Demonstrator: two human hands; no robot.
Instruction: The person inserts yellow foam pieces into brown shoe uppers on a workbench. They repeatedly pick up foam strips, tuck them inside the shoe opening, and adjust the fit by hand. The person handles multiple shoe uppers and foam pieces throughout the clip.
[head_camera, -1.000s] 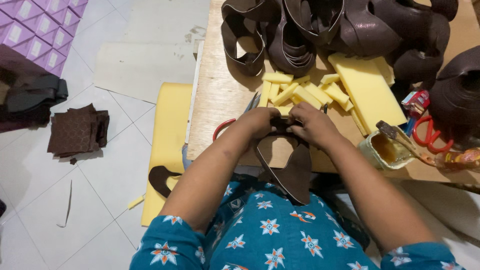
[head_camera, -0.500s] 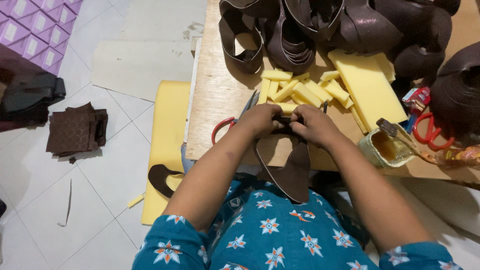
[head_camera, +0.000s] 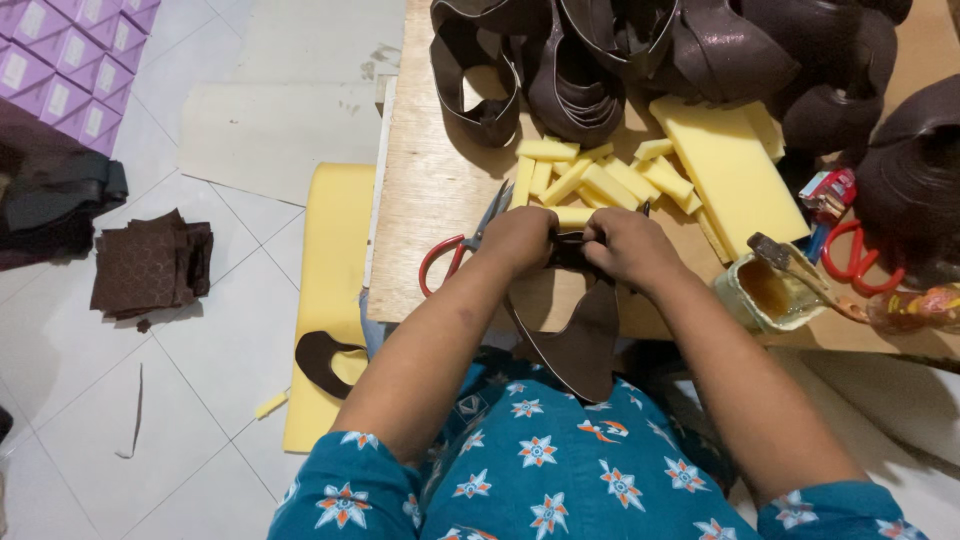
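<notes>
We note scissors (head_camera: 462, 250) on the counter (head_camera: 430, 190) left of the foam strips (head_camera: 585, 180); glue pot (head_camera: 765, 292) sits right of them.

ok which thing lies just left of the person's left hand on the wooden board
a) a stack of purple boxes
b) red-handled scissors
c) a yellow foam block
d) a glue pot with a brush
b: the red-handled scissors lie on the wooden board right beside the left hand, while both hands pinch the brown leather piece.
</notes>
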